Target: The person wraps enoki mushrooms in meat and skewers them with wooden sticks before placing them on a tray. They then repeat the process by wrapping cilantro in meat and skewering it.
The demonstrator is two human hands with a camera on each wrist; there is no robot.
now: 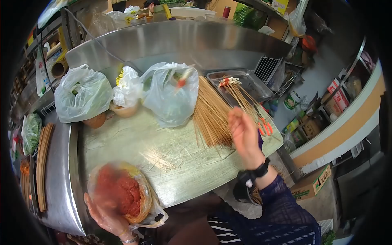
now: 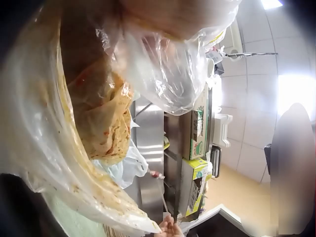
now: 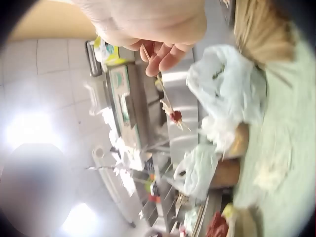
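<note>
My right hand (image 1: 245, 132) is raised over the right side of the board. It pinches a thin wooden skewer (image 3: 166, 94), which carries a small red lump of meat (image 3: 175, 117) and a pale piece near its tip. My left hand (image 1: 108, 214) lies along the near left side of a plastic bag (image 1: 153, 204) of red minced meat (image 1: 130, 194), its visible fingers fairly straight; blur over the meat hides part of it. In the left wrist view, smeared clear plastic (image 2: 98, 113) fills much of the picture below the hand.
A large bundle of bare skewers (image 1: 212, 114) lies on the pale green board (image 1: 122, 143). Beside it are loaded skewers (image 1: 237, 87), a metal tray (image 1: 255, 87) and orange-handled scissors (image 1: 265, 127). Short pale sticks (image 1: 161, 159) lie mid-board. Filled plastic bags (image 1: 83, 96) stand along the back.
</note>
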